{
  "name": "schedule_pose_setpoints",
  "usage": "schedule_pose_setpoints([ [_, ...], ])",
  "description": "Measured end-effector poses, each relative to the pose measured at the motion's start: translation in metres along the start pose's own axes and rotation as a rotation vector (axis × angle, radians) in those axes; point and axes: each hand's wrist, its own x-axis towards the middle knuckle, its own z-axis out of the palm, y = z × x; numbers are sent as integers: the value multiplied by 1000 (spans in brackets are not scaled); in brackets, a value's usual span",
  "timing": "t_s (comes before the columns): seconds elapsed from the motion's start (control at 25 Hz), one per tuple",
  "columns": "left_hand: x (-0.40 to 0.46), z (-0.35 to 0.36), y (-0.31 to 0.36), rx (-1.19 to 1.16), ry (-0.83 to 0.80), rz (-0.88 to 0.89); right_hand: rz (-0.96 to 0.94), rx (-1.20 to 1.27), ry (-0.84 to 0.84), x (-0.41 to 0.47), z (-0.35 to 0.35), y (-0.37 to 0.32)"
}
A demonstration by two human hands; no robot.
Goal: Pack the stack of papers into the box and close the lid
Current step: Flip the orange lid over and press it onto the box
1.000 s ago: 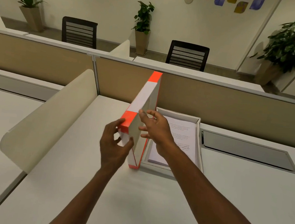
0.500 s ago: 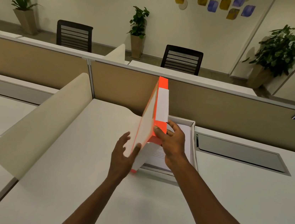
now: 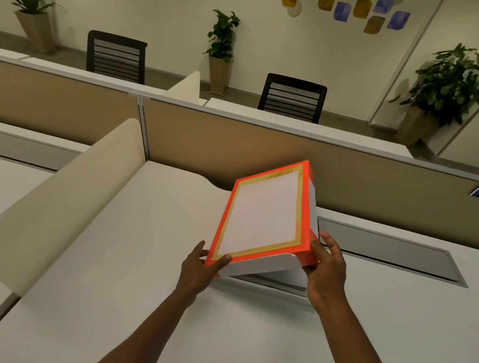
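The box lid [image 3: 264, 214], white on top with an orange and gold border, tilts over the box, its right side higher than its near left corner. My left hand [image 3: 198, 270] grips that near left corner. My right hand [image 3: 325, 270] holds the near right corner. Only a strip of the white box's front rim [image 3: 268, 283] shows under the lid. The papers inside are hidden by the lid.
The box sits on a white desk [image 3: 156, 307]. A beige curved divider [image 3: 58, 198] stands at the left and a tan partition wall [image 3: 220, 152] runs along the back. A grey cable flap [image 3: 389, 251] lies flush in the desk to the right of the box.
The lid stood on edge at the box's left side. It has swung over to the right and now leans down over the box, covering the papers. Both hands moved with it.
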Motion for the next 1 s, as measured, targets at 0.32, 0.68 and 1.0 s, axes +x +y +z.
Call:
schedule_pose_setpoints([
  [0.32,8,18,10,52,-6,130,21,-241,117,17,-42,43],
  [0.68,11,21,14,53,-210,168,-25,-679,121,46,-55,39],
  [1.0,8,29,16,30,-110,121,-59,-907,134,47,-63,51],
])
